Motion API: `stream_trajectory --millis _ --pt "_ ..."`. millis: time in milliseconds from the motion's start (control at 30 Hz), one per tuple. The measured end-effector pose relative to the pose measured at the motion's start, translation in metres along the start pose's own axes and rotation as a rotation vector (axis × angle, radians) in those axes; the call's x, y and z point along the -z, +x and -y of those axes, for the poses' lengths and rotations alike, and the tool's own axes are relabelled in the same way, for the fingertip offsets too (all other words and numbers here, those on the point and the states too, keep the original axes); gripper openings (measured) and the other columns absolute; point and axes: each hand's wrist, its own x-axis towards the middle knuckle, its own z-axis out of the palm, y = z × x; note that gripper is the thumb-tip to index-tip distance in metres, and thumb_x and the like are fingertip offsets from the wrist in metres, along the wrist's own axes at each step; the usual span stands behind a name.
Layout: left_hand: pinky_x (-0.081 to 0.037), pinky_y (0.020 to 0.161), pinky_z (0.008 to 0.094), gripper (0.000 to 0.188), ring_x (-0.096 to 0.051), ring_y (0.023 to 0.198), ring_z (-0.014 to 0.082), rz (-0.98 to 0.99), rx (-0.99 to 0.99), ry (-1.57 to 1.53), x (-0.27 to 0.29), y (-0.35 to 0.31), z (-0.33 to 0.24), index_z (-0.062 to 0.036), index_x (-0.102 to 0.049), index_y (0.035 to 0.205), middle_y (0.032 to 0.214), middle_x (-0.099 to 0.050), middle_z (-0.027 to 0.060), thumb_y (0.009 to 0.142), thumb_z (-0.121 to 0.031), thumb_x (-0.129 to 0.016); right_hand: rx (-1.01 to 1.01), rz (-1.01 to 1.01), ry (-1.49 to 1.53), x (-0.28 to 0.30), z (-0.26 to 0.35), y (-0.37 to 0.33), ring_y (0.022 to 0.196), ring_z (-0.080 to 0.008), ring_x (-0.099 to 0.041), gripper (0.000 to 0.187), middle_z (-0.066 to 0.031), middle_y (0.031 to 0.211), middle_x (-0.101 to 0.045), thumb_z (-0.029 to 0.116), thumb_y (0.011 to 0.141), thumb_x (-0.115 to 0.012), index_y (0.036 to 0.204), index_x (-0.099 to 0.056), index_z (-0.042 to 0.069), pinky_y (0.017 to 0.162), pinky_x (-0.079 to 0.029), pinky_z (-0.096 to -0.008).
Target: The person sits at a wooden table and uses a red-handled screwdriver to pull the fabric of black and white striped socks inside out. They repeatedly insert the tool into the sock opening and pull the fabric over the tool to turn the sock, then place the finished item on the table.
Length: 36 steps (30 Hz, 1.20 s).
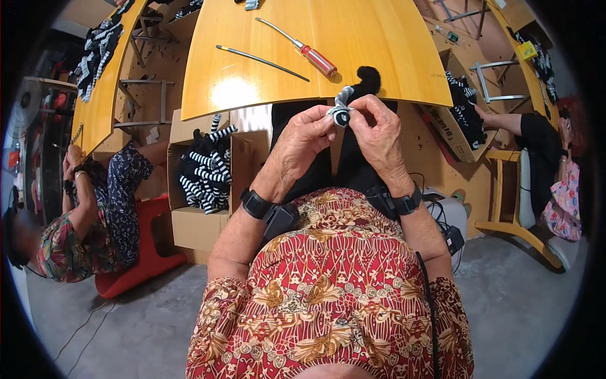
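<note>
Yellow wooden surface [385,44] ahead, open carton [196,230] of black-and-white striped pieces [208,170] near it at left. Fingers of left hand [304,140] and right hand [379,136] pinch a grey-and-black fabric piece [344,96] at the surface's near edge.

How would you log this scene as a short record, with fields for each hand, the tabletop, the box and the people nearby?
Left hand: pinching a small grey-and-black fabric piece
Right hand: pinching the same piece from the other side
Tabletop: red-handled screwdriver, slim dark rod
Near table edge: black fuzzy tuft; unclear whether joined to the held piece
Left cardboard box: black-and-white striped pieces
Others: one person at far left, another at far right
</note>
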Motion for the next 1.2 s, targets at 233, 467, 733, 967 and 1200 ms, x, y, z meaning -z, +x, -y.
stream_trajectory --millis 233,467,733,967,1200 --pt "-0.042 0.062 0.0200 0.008 -0.050 0.069 0.0054 0.095 -0.053 -0.080 0.003 -0.005 0.000 -0.0072 -0.059 0.094 0.084 -0.058 -0.0017 0.093 -0.015 -0.061 -0.217 0.058 0.429 0.003 0.002 -0.004 0.064 -0.0025 -0.047 0.005 0.0038 0.074 -0.057 0.003 0.087 -0.059 0.087 -0.064 0.002 0.057 -0.039 -0.0198" --pt "-0.038 0.055 0.0164 0.009 -0.048 0.064 0.0039 -0.143 -0.177 0.111 -0.007 0.000 -0.004 -0.0089 -0.055 0.087 0.084 -0.059 -0.0018 0.092 -0.012 -0.062 -0.344 0.148 0.769 0.000 -0.006 -0.006 0.062 -0.0007 -0.043 0.007 0.0046 0.073 -0.055 0.007 0.090 -0.060 0.094 -0.063 0.002 0.051 -0.032 -0.0166" --pt "-0.033 0.049 0.0171 0.009 -0.040 0.053 0.0040 -0.154 -0.166 -0.003 -0.001 0.004 0.006 -0.0099 -0.054 0.090 0.077 -0.056 -0.0012 0.096 -0.017 -0.057 -0.528 0.111 0.782 -0.003 0.000 -0.003 0.055 -0.0014 -0.041 0.006 0.0038 0.070 -0.052 0.009 0.090 -0.057 0.088 -0.059 0.003 0.047 -0.031 -0.0156" --pt "-0.033 0.049 0.0168 0.012 -0.039 0.050 0.0038 0.147 -0.045 -0.089 -0.005 0.001 -0.008 -0.0088 -0.055 0.099 0.083 -0.059 0.0007 0.094 -0.019 -0.060 -0.554 0.096 0.740 -0.001 0.000 0.002 0.055 -0.0008 -0.043 0.005 0.0039 0.070 -0.055 0.009 0.089 -0.058 0.090 -0.061 0.005 0.046 -0.031 -0.0164" --pt "-0.039 0.059 0.0158 0.015 -0.048 0.070 0.0021 0.017 -0.220 0.198 0.001 -0.004 -0.005 -0.0092 -0.056 0.099 0.089 -0.058 -0.0027 0.090 -0.017 -0.066 -0.488 0.295 0.946 0.006 -0.006 0.001 0.068 -0.0029 -0.049 0.013 0.0011 0.084 -0.062 0.009 0.088 -0.065 0.100 -0.061 0.004 0.059 -0.038 -0.0179"
